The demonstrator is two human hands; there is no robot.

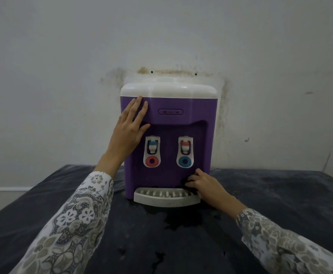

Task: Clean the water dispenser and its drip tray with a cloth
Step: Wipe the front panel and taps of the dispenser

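Note:
A purple water dispenser (197,107) with a white top stands on a dark table against the wall. Its white drip tray (161,200) juts out at the bottom front. My left hand (130,127) lies flat with straight fingers on the dispenser's upper left front. My right hand (203,184) grips a dark cloth (187,183) with curled fingers and holds it against the lower right of the front, just above the tray's right end. Most of the cloth is hidden under the hand.
Two white taps, the blue-capped left tap (152,151) and the red-capped right tap (185,151), sit in the dispenser's recess. The dark table (280,194) has wet patches (173,218) in front of the tray. A stained white wall (63,76) is close behind.

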